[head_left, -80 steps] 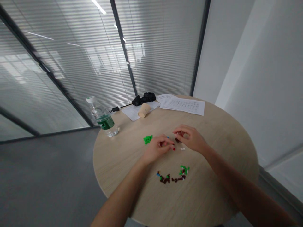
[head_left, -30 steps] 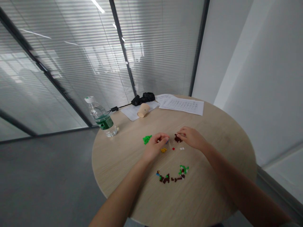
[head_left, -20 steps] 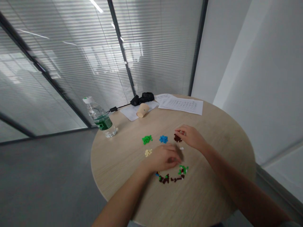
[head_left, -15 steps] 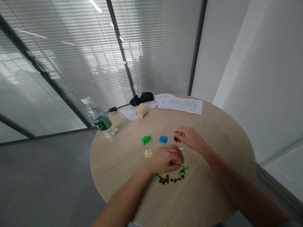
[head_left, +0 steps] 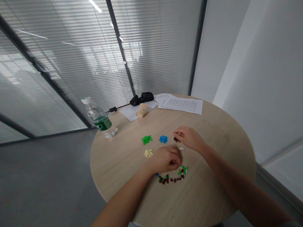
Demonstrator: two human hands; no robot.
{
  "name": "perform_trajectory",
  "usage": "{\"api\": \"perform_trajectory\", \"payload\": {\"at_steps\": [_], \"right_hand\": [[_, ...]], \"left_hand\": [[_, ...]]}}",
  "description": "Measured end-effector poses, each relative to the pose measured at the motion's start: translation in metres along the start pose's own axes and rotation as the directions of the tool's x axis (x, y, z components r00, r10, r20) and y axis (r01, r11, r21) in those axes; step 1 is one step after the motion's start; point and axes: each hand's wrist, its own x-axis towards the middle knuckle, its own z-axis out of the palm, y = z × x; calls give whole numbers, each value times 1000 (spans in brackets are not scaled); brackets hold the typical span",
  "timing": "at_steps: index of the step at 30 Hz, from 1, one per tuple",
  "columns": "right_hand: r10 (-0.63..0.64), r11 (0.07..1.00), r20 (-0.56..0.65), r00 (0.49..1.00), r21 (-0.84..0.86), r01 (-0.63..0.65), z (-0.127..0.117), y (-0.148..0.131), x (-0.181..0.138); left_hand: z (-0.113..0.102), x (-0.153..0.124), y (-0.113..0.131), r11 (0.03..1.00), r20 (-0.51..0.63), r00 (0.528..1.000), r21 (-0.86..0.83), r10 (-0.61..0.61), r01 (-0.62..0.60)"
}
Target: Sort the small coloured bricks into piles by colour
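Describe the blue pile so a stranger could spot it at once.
On the round table, look beyond the left hand. There the blue pile of tiny pieces sits between the green pile and the brown pile, which the right hand partly hides. Its solid blue colour sets it apart from both.

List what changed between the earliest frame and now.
The left hand moved down-frame, to the small green, brown and white plastic cluster; any grip is unclear. The pile of small cream plastic pieces came into view. The right hand stayed by the dark-brown plastic pile; the tan paper cup stayed put.
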Motion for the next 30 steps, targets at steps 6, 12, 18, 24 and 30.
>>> {"api": "perform_trajectory", "payload": {"at_steps": [6,12,18,24,30], "right_hand": [[9,999,1,1000,42,-9,2,3,1],[17,982,168,986,181,-48,-11,10,1],[-126,928,697,706,335,-165,-20,0,-8],[-86,943,863,498,232,-239,-11,-10,-14],[-40,960,880,473,166,-227,-11,-13,-15]], "left_hand": [[0,0,-3,1000,-5,1000,13,-1,1],[-23,-13,-19,984,-141,979,78,-148,159],[-55,-44,-48,711,-365,758,284,-541,644],[-57,-53,-61,509,-428,555,229,-713,830],[-49,-53,-68,471,-415,519,219,-748,854]]}}
